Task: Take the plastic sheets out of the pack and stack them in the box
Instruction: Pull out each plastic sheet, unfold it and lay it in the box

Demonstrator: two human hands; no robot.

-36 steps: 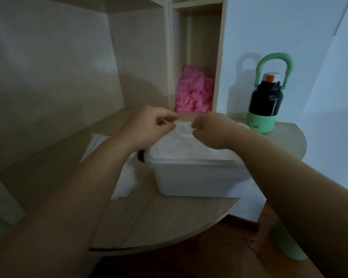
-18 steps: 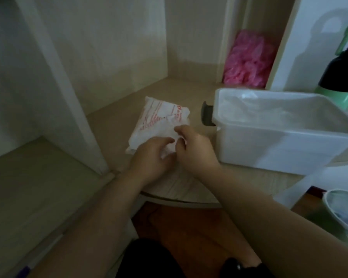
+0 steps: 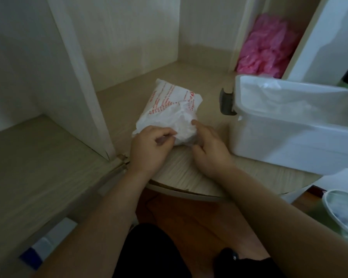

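A white plastic pack (image 3: pixel 168 106) with red print lies on the rounded wooden table (image 3: pixel 189 175), its near end crumpled open. My left hand (image 3: pixel 149 149) pinches thin clear plastic at the pack's near left corner. My right hand (image 3: pixel 208 146) rests at the pack's near right side, fingers curled loosely against the white sheets there. To the right stands the white plastic box (image 3: pixel 289 141), with clear plastic sheets (image 3: pixel 285 101) lying inside it.
A grey latch (image 3: pixel 226 102) sticks out of the box's left end. Pink plastic (image 3: pixel 267 51) fills a shelf niche behind. A white upright panel (image 3: pixel 78 81) stands left of the pack. A green bin (image 3: pixel 342 213) sits low right, beside the table.
A second ago both hands were over the box, holding a sheet. They came down left to the pack. Since half a second ago they have spread slightly apart at its open end.
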